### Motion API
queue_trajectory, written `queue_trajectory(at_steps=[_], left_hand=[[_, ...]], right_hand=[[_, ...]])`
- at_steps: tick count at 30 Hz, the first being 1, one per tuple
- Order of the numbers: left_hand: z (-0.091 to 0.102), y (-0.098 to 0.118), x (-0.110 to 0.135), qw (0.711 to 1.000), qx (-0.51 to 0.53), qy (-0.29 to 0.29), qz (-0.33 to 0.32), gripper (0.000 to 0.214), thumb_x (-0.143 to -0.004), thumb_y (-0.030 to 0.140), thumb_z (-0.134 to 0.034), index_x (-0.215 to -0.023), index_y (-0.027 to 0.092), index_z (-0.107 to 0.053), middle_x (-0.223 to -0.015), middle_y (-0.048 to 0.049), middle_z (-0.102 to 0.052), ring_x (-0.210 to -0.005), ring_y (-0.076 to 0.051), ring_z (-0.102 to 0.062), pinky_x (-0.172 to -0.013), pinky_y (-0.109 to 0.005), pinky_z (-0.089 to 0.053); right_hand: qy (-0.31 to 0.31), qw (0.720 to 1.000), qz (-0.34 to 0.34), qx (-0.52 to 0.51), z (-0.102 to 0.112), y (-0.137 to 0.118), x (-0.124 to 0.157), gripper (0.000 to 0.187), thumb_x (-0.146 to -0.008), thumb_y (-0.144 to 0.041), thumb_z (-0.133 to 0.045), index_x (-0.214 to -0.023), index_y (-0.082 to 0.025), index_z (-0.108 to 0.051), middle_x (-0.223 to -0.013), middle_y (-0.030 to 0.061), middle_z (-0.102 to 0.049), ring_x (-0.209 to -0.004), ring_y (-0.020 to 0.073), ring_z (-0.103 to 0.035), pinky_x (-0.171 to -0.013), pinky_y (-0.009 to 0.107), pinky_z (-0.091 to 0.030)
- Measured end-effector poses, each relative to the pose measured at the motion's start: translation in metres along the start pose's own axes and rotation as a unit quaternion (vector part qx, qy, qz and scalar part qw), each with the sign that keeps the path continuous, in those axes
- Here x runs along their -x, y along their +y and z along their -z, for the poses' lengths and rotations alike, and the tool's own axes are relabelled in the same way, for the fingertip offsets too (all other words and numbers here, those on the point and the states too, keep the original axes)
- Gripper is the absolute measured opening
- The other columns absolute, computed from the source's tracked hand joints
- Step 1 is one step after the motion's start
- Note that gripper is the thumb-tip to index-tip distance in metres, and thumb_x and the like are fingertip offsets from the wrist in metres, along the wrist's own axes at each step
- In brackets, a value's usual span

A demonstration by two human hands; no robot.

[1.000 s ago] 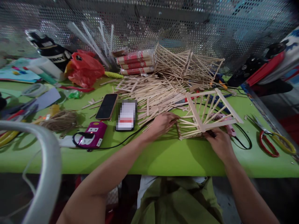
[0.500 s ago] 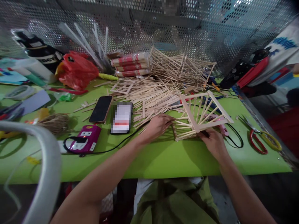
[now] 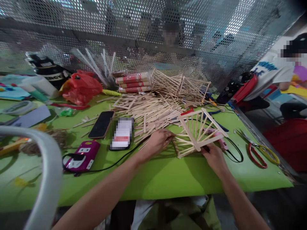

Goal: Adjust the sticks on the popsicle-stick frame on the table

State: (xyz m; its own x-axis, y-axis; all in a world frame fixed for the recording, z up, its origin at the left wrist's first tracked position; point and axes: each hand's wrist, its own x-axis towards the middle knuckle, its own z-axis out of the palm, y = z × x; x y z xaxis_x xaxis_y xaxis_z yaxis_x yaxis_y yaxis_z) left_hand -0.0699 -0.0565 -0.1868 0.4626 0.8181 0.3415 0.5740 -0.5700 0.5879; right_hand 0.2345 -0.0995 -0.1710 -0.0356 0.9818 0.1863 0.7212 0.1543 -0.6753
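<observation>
A frame of glued wooden sticks, with flat outer bars and thin rods fanning across it, stands tilted on the green table. My left hand is closed at its left end, the fingertips pinching a corner of the sticks. Under the near lower bar, my right hand grips the frame from the right, its fingertips partly hidden behind the wood. Just behind the right hand lies a pink glue gun with a black cord. Beyond the frame spreads a heap of loose wooden sticks.
Scissors lie at the right. Two phones, a dark one and a lit one, and a purple power socket are to the left. A larger stick structure stands at the back. A grey curved tube crosses the left foreground.
The view has tilted up, so the table sits lower in the picture and a person at the right shows more. Both hands keep their hold on the frame, nearly unmoved.
</observation>
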Motion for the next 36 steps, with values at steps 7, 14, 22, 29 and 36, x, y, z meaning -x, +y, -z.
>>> queue_trajectory(at_steps=[7, 14, 22, 29, 36], left_hand=[[0.001, 0.0, 0.001, 1.0, -0.013, -0.006, 0.005, 0.026, -0.104, 0.027, -0.06, -0.116, 0.019, -0.081, -0.117, -0.0097, -0.082, -0.104, -0.021, -0.078, -0.096, -0.033, -0.062], [0.0, -0.001, 0.001, 1.0, -0.012, -0.019, 0.012, 0.03, -0.104, 0.028, -0.057, -0.121, 0.018, -0.08, -0.123, -0.0103, -0.081, -0.11, -0.023, -0.076, -0.101, -0.037, -0.062], [0.0, 0.0, -0.001, 1.0, -0.018, -0.02, 0.011, 0.03, -0.105, 0.028, -0.057, -0.121, 0.019, -0.081, -0.123, -0.0096, -0.081, -0.115, -0.025, -0.076, -0.105, -0.039, -0.061], [0.002, 0.003, -0.001, 1.0, -0.016, -0.02, 0.018, 0.029, -0.104, 0.026, -0.058, -0.12, 0.017, -0.081, -0.121, -0.0113, -0.081, -0.115, -0.025, -0.076, -0.105, -0.039, -0.061], [0.004, 0.003, -0.001, 1.0, -0.008, -0.023, 0.018, 0.029, -0.104, 0.027, -0.058, -0.119, 0.02, -0.082, -0.12, -0.0102, -0.081, -0.114, -0.023, -0.076, -0.105, -0.039, -0.061]], right_hand=[[0.0, 1.0, 0.001, -0.018, -0.001, 0.002, 0.001, 0.027, -0.085, -0.048, -0.066, -0.093, -0.024, -0.076, -0.087, 0.008, -0.079, -0.077, 0.0286, -0.072, -0.072, 0.04, -0.058], [-0.03, 0.995, -0.016, -0.098, -0.002, -0.005, 0.002, 0.029, -0.079, -0.051, -0.074, -0.09, -0.024, -0.073, -0.072, 0.0028, -0.072, -0.065, 0.0238, -0.066, -0.062, 0.034, -0.054], [-0.049, 0.996, -0.03, -0.063, 0.003, -0.018, 0.002, 0.03, -0.077, -0.048, -0.073, -0.091, -0.022, -0.075, -0.078, 0.0057, -0.076, -0.071, 0.0267, -0.069, -0.065, 0.035, -0.055], [-0.047, 0.998, -0.021, -0.039, 0.002, -0.015, 0.002, 0.028, -0.078, -0.047, -0.071, -0.091, -0.023, -0.075, -0.076, 0.0056, -0.076, -0.07, 0.0263, -0.068, -0.062, 0.034, -0.052], [-0.053, 0.998, -0.028, -0.037, 0.003, -0.015, 0.002, 0.03, -0.08, -0.052, -0.074, -0.09, -0.023, -0.074, -0.076, 0.0059, -0.077, -0.073, 0.0276, -0.07, -0.065, 0.036, -0.055]])
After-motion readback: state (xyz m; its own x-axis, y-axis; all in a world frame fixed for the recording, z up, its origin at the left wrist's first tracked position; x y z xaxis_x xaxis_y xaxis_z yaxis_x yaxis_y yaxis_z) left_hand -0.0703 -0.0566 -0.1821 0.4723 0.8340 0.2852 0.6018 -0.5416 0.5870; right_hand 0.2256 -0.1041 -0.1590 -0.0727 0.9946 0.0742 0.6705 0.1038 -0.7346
